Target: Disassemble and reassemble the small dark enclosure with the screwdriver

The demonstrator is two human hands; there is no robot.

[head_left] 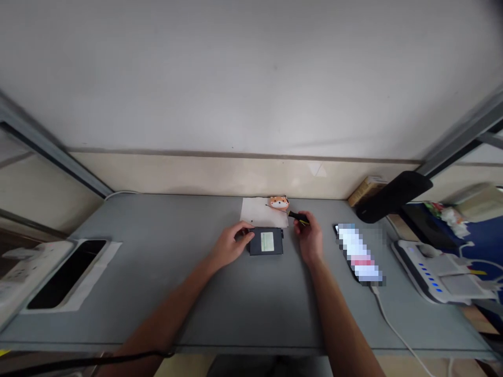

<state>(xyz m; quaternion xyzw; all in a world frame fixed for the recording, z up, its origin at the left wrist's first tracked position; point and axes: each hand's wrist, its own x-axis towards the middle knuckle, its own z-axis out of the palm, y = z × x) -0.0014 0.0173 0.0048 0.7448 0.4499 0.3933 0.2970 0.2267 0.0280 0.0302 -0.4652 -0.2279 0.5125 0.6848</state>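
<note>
A small dark box (pixel 267 242) with a pale label on top lies on the grey table (pixel 165 272). My left hand (pixel 231 244) grips the box's left end with curled fingers. To the right of the box, my right hand (pixel 309 235) is closed round a black-and-yellow screwdriver (pixel 298 216), whose thin shaft points up and left toward an orange animal-shaped trinket (pixel 279 202). Behind the box lies a white sheet of paper (pixel 257 211), with the trinket at its far right corner.
A phone (pixel 358 254) with a white cable lies right of my right hand. A white multi-port device (pixel 432 269) sits at the right edge. A black lamp-like object (pixel 393 196) and a cardboard box (pixel 367 189) stand behind. At far left a dark tray (pixel 66 272) rests on paper.
</note>
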